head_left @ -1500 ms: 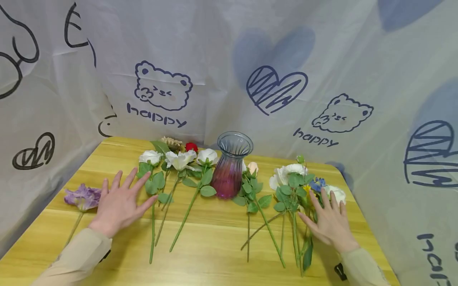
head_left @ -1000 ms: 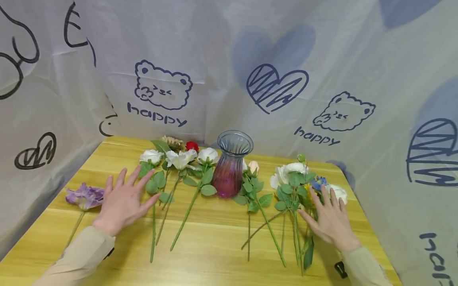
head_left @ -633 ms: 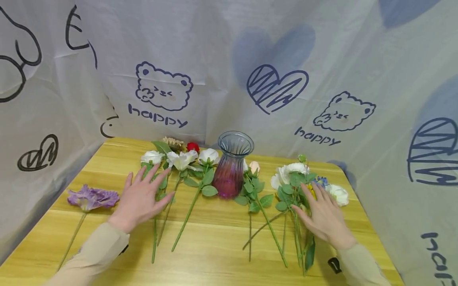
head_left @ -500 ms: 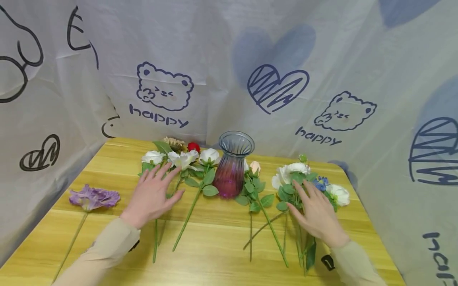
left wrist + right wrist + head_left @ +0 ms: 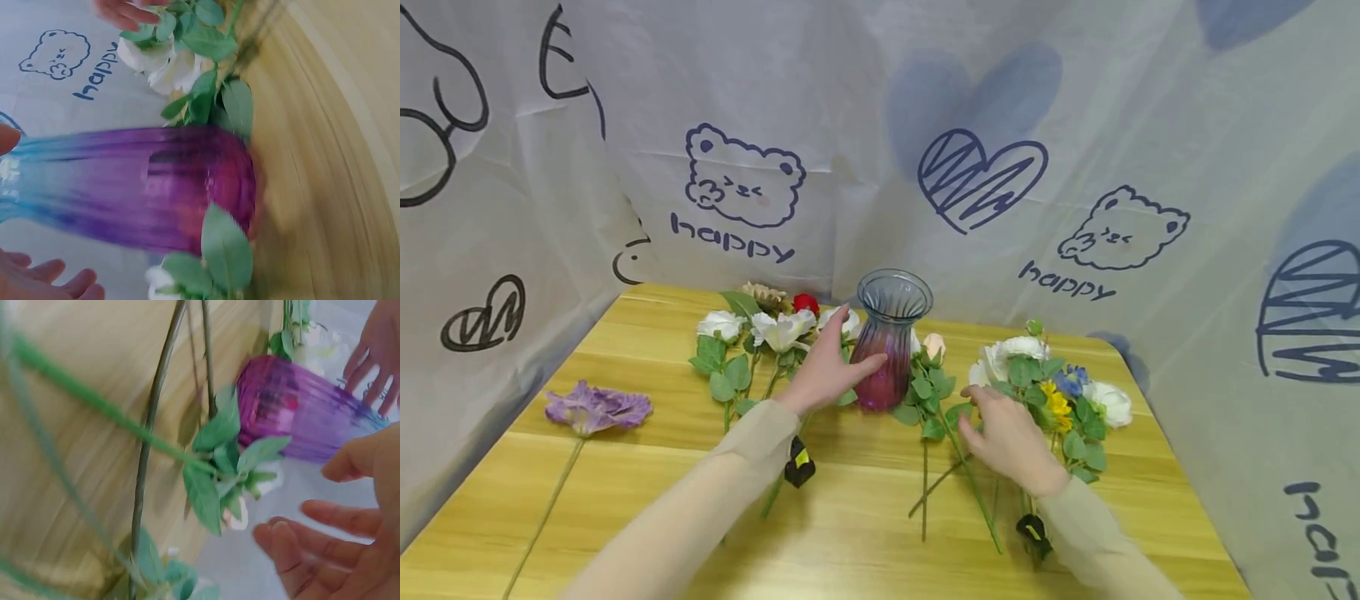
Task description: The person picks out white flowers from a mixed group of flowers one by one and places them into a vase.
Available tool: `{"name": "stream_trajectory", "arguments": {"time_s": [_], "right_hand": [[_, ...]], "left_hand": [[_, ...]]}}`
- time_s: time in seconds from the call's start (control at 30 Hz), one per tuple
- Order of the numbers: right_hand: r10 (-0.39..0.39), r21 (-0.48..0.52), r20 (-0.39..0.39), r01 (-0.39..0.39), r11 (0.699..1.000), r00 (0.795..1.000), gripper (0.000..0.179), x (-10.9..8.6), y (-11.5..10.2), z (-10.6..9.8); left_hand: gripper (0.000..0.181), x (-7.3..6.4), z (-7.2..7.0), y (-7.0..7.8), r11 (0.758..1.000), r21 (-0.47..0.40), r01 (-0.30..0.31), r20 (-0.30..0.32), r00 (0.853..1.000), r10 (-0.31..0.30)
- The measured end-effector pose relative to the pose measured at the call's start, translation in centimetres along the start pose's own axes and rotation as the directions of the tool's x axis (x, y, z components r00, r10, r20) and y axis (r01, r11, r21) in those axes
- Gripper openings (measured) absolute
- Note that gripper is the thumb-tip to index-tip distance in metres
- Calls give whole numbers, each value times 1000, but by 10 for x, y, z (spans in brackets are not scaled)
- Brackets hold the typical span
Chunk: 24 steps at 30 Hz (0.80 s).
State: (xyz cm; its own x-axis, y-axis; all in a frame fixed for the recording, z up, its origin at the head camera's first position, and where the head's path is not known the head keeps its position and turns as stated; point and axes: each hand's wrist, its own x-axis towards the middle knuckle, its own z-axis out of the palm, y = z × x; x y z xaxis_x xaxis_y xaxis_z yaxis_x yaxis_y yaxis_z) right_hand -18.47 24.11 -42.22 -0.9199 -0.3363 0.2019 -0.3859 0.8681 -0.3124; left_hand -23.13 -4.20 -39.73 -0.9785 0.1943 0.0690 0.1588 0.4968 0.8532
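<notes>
A ribbed glass vase point(image 5: 891, 333), blue-grey at the neck and purple-pink below, stands upright at the back middle of the table. My left hand point(image 5: 826, 371) is at the vase's left side. In the left wrist view, the vase point(image 5: 137, 187) lies between its spread thumb and fingers, which are apart from the glass. My right hand point(image 5: 1013, 437) hovers over flower stems right of the vase, its fingers loosely bent and holding nothing. Closest to it are a pale pink rose point(image 5: 934, 346) with green leaves and a white flower point(image 5: 988, 367).
White flowers point(image 5: 781, 331), a red flower point(image 5: 806, 303) and a beige one point(image 5: 765, 295) lie left of the vase. A purple flower point(image 5: 598, 408) is at far left. Yellow point(image 5: 1057, 406), blue point(image 5: 1071, 381) and white blooms lie at right. A printed cloth point(image 5: 850, 125) hangs behind.
Both hands have moved inward from above the outer flowers: my left hand rightward to the vase, my right hand leftward over the stems. The vase and flowers stay where they were.
</notes>
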Motion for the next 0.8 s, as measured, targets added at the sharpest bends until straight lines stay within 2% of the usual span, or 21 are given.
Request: {"name": "stream_trajectory", "arguments": {"time_s": [0.07, 0.17, 0.33, 0.43, 0.53, 0.67, 0.8], "right_hand": [[49, 38, 52, -51, 998, 997, 30, 3, -4, 4], [110, 88, 118, -121, 989, 987, 27, 8, -7, 10], [164, 122, 182, -188, 975, 969, 27, 14, -6, 17], [208, 126, 228, -241, 962, 951, 31, 15, -5, 20], [253, 111, 281, -293, 950, 926, 32, 16, -3, 25], [276, 86, 307, -316, 945, 911, 24, 16, -2, 33], [289, 77, 315, -328, 941, 904, 16, 15, -1, 38]], "left_hand": [[102, 10, 8, 3, 999, -51, 14, -29, 999, -15], [99, 23, 18, 5, 994, -110, -4, -72, 997, -4], [93, 39, 31, 8, 980, -197, -9, -109, 994, -12], [93, 47, 39, 10, 965, -261, -13, -136, 990, -24], [88, 54, 46, 9, 946, -321, -42, -184, 983, -19], [77, 59, 52, 5, 944, -321, -79, -236, 972, 1], [66, 58, 54, 2, 954, -290, -78, -223, 975, 12]]}}
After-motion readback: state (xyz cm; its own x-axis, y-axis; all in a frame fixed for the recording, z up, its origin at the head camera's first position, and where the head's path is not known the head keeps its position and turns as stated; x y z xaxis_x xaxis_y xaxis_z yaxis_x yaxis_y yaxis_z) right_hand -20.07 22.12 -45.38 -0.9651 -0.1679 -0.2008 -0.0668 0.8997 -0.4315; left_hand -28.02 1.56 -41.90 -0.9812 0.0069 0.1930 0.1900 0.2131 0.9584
